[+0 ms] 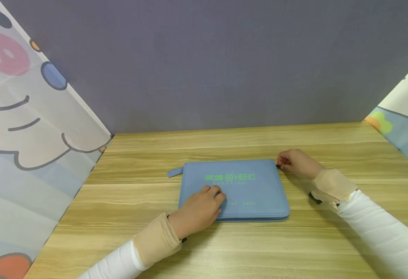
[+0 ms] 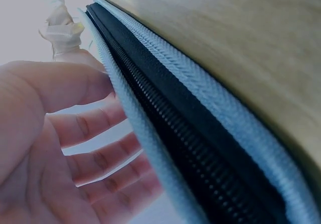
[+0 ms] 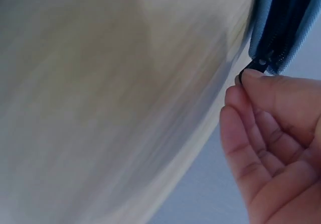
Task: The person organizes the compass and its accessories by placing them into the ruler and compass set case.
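Note:
A blue zippered document case (image 1: pixel 256 195) with green lettering lies flat on the wooden table. My right hand (image 1: pixel 296 162) is at its far right corner, where thumb and forefinger pinch a small black zipper pull (image 3: pixel 258 66). In the right wrist view the pull hangs at the end of the zipper. My left hand (image 1: pixel 200 209) rests on the case's near left part with its fingers loosely bent. The left wrist view shows the zipper teeth (image 2: pixel 170 123) closed along the edge between two blue borders, beside the left thumb.
A blue strap loop (image 1: pixel 175 172) sticks out from the case's far left corner. The wooden table (image 1: pixel 232 252) extends around the case. Behind it stands a grey-purple panel (image 1: pixel 225 69), with cartoon-printed sheets (image 1: pixel 22 128) at the left and right sides.

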Available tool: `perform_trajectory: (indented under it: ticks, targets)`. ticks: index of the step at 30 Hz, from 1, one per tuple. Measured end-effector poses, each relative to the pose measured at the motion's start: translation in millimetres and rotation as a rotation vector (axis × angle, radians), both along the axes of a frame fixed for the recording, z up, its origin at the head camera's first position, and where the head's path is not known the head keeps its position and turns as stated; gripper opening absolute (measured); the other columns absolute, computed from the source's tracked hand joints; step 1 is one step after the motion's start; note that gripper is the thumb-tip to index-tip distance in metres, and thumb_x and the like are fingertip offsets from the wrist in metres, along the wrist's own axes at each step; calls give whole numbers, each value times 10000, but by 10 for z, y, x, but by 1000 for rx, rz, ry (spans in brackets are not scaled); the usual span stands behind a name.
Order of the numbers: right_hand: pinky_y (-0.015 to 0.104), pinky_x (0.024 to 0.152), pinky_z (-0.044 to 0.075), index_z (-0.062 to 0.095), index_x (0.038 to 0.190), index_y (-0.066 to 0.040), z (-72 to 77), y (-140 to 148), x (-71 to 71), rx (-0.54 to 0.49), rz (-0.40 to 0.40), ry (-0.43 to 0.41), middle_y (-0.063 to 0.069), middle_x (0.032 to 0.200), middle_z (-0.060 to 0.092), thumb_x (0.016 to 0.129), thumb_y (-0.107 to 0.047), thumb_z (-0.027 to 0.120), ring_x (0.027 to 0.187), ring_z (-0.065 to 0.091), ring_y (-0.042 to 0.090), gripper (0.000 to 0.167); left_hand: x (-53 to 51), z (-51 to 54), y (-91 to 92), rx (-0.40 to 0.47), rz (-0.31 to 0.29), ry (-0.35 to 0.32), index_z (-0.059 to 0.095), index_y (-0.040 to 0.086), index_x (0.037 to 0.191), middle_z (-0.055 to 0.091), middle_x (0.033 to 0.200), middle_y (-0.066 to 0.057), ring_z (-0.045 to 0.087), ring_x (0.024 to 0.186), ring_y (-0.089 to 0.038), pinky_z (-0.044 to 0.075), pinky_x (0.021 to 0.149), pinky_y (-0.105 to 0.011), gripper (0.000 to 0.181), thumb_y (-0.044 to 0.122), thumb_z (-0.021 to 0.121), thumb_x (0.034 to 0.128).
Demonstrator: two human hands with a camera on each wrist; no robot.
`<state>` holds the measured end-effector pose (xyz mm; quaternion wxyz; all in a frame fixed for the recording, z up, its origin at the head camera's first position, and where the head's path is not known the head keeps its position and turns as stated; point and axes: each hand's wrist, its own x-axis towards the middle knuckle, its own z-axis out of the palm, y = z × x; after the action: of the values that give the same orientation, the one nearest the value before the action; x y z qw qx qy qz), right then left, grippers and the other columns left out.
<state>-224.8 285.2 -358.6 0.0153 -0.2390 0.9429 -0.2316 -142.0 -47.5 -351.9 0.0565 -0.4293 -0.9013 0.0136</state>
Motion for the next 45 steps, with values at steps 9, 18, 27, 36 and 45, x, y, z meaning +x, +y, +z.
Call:
perform_trajectory:
  ticks: [9,18,27,36,45]
  targets:
    - [295,588,466,605,766,-71,-10,30,109,80,43,133,-24,731,621,771,126,614,666,540,94,197,4,-16,35,-40,-18,49,640,103,1112,598,1112,-48,581,963,-185,513,727,-206,245,213,640,893]
    - [338,623,491,612,778,-67,-34,26,232,89,60,215,-21,758,626,758,147,622,711,588,139,215,-6,-10,45,-43,-37,35,641,92,1117,605,1113,-60,586,958,-192,507,741,-205,258,207,654,887]
    - [317,632,499,598,784,-91,-27,-13,383,86,61,186,-47,783,624,775,151,606,741,592,121,242,7,17,43,-52,-35,38,642,93,1107,608,1100,-58,586,948,-188,507,746,-211,237,196,640,894]
    - [272,591,478,572,757,-129,-64,-32,539,52,105,239,-90,746,585,736,156,643,701,534,41,295,16,17,25,-60,-22,42,641,91,1108,606,1096,-59,584,945,-188,509,742,-218,238,197,637,895]
    - [242,563,436,547,750,-167,-43,-44,676,68,125,200,-121,721,537,734,155,635,672,457,-6,335,13,20,8,-51,-9,28,641,92,1111,604,1101,-58,583,942,-186,512,710,-208,240,192,641,892]
